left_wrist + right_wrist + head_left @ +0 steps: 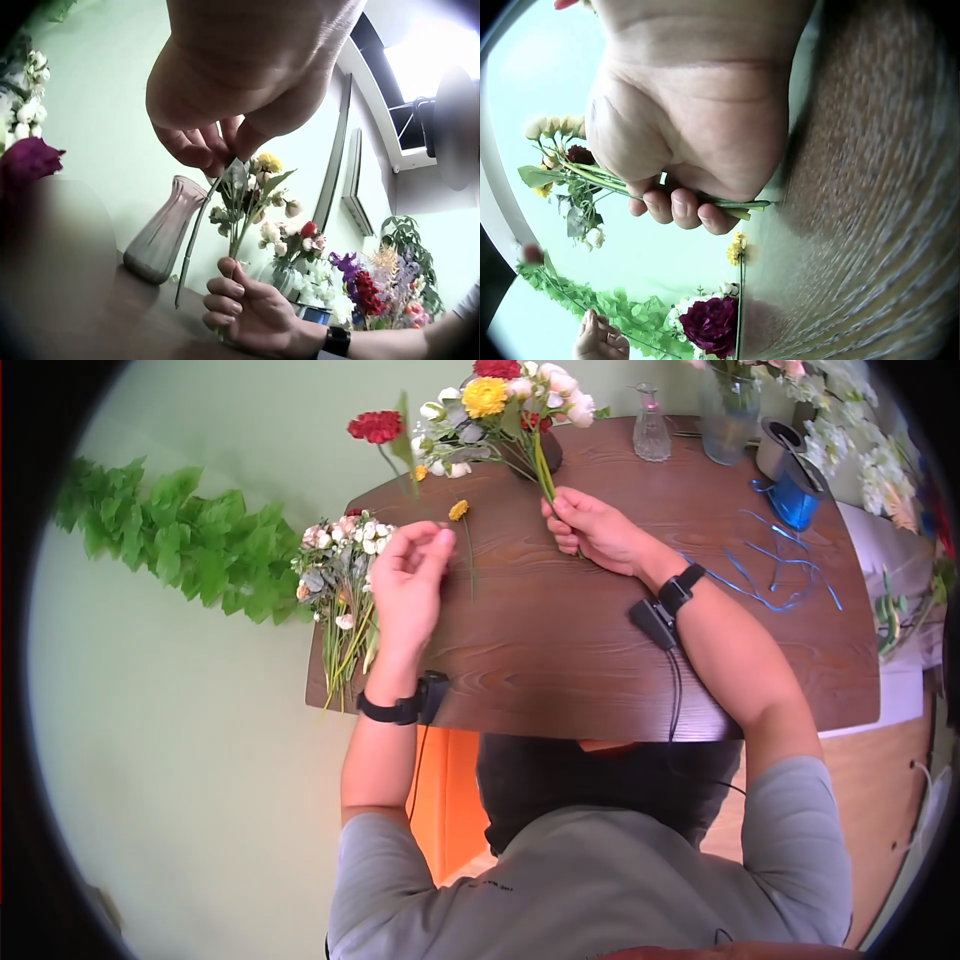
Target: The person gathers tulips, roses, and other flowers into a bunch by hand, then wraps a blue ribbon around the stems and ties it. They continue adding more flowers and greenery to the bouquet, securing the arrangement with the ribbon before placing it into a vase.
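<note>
My right hand (pixel 600 530) grips the green stems of a small bouquet. In its head are a yellow flower (pixel 485 397), a red flower (pixel 496 368), white blooms (pixel 567 395) and leaves. Those stems (pixel 742 204) poke out past the curled fingers in the right wrist view. Left of it, my left hand (pixel 408 575) is raised over the table's left part. Its fingertips pinch a thin dark stem (pixel 193 236), which hangs down in the left wrist view. A red carnation (pixel 375 427) with a leaf shows beyond that hand, at the stem's far end.
Cut flowers (pixel 345 550) lie piled at the table's left edge, near a single yellow flower (pixel 458 510). Toward the back stand a small glass vase (pixel 651 435) and a larger glass vase (pixel 728 425). A blue ribbon spool (pixel 797 498) and loose ribbon (pixel 770 585) are at right.
</note>
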`<state>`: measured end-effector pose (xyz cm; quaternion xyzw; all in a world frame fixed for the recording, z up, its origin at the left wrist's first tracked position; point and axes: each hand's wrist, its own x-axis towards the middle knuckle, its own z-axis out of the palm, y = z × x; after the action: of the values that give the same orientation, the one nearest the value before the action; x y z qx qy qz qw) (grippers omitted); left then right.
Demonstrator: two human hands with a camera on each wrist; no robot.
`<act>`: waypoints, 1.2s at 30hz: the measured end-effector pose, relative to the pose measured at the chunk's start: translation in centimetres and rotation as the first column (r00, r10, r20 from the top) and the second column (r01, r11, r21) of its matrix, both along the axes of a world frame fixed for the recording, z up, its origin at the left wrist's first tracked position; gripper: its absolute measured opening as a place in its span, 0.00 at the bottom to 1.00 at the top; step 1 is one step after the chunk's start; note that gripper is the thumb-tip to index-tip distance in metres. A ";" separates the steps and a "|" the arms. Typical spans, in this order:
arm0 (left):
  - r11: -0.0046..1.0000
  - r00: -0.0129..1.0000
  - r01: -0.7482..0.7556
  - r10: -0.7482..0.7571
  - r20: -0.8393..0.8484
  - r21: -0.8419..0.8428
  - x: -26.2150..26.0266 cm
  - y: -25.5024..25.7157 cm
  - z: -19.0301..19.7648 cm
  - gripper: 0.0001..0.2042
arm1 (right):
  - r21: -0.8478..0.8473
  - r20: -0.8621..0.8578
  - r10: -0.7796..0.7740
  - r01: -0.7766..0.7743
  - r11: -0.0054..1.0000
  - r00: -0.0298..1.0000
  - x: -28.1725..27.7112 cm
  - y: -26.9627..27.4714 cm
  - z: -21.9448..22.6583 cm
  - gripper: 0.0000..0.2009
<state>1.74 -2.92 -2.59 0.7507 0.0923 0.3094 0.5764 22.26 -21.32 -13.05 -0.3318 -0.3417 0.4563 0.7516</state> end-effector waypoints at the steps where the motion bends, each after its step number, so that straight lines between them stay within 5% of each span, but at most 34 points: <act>1: 0.998 0.999 0.043 -0.044 -0.029 -0.038 0.6 -0.8 -0.5 0.07 | 0.004 0.000 0.000 0.000 1.000 1.000 -0.1 0.0 0.0 0.09; 13: 0.982 0.985 0.168 -0.171 -0.027 -0.083 7.7 -5.1 -3.9 0.05 | -0.029 0.060 -0.028 0.030 0.999 0.998 -1.0 -0.1 0.7 0.11; 16: 0.990 0.990 0.133 -0.135 -0.039 -0.043 8.2 -5.8 -3.1 0.04 | -0.006 0.012 -0.007 0.007 1.000 1.000 -0.8 0.2 0.2 0.11; 22: 0.943 0.992 -0.032 0.070 -0.103 0.332 8.6 -5.2 -3.4 0.08 | 0.035 -0.057 0.094 -0.092 0.995 0.994 -0.1 0.2 -0.2 0.11; 28: 0.932 0.998 -0.021 0.041 -0.050 0.362 8.7 -4.3 -3.8 0.09 | 0.027 -0.079 0.119 -0.117 0.993 0.990 -0.4 -0.2 0.3 0.11; 36: 0.921 0.974 -0.005 0.094 -0.208 0.389 6.6 -2.8 -2.7 0.11 | 0.010 -0.069 0.074 -0.073 0.997 0.995 0.0 0.3 -0.4 0.10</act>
<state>8.30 -5.72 -5.31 0.8767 0.1126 0.2500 0.3954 22.22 -21.01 -13.48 -0.2999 -0.3290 0.4936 0.7471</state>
